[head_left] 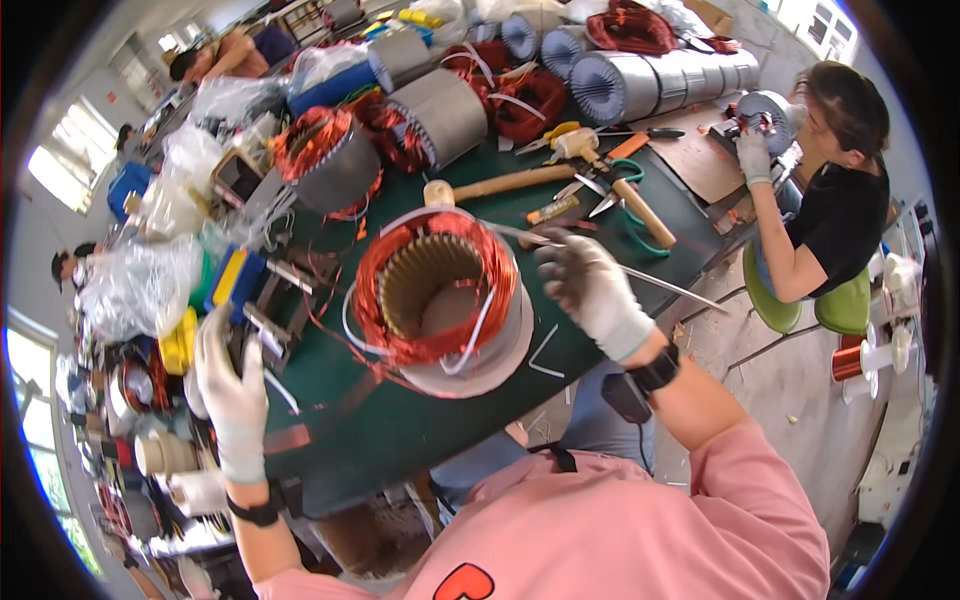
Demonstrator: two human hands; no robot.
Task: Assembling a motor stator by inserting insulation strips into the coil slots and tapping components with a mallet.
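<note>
A motor stator [513, 335] stands on the green table in front of me, its bore facing up. Red copper windings [385, 290] ring its top, with white cord looped around them at several places. My right hand [592, 285], in a pale glove with dark fingertips, is closed on a long thin white cord [675, 290] at the stator's right. One end of the cord reaches the far rim of the windings; the other sticks out past the table edge. My left hand [228, 385], also gloved, is raised with fingers apart at the table's left edge, holding nothing.
A wooden-handled mallet [520, 185], another hammer [640, 205], scissors [625, 190] and pliers [545, 140] lie beyond the stator. More stators [335, 165] and red coils crowd the back. A co-worker [835, 190] sits at right; a blue-yellow box [237, 280] stands left.
</note>
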